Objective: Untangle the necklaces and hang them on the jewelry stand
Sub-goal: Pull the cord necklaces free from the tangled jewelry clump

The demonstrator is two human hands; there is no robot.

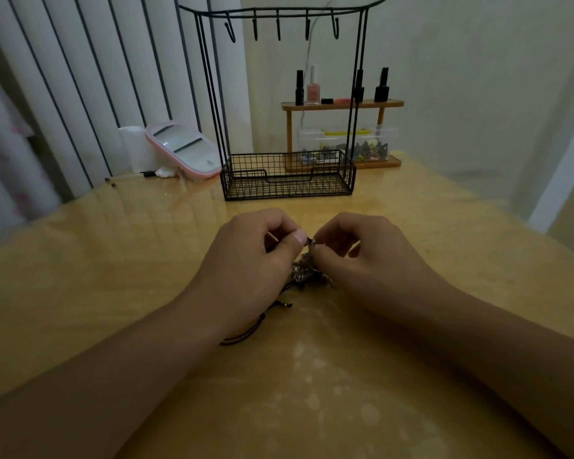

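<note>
Tangled necklaces point(307, 271) before hookless-bare stand point(280, 104)

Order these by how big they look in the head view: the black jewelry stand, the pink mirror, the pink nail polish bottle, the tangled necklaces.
1. Jewelry stand, clearly the largest.
2. Pink mirror.
3. Tangled necklaces, partly hidden by the hands and nearer the camera, so their rank against the mirror is unsure.
4. Pink nail polish bottle, smallest.
</note>
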